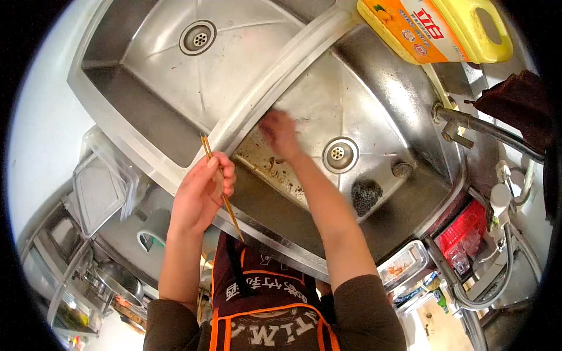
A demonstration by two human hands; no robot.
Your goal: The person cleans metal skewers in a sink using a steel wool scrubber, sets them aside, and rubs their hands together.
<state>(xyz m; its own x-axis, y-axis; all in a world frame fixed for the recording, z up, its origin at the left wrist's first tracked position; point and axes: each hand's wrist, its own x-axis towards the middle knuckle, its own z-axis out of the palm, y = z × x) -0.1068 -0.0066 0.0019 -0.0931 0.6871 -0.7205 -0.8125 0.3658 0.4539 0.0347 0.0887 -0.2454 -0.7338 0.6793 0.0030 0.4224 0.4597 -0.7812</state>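
My left hand (202, 193) is closed around a few thin bamboo sticks (230, 209), held at a slant over the front rim of the sink. Their upper ends stick out above my thumb, and the lower ends point down toward my apron. My right hand (280, 134) reaches into the right basin (319, 88), low by the divider wall. It is smeared by motion, so its fingers cannot be made out. Beside it, brown food scraps (275, 167) lie on the wet basin floor. A dark scouring pad (367, 196) rests near the drain (340, 154).
The left basin (234, 41) has its own drain. A yellow detergent jug (436, 29) stands on the back rim, near a metal tap (462, 123). Clear plastic lids (100, 193) lean at the left. A red basket (462, 237) is at the right.
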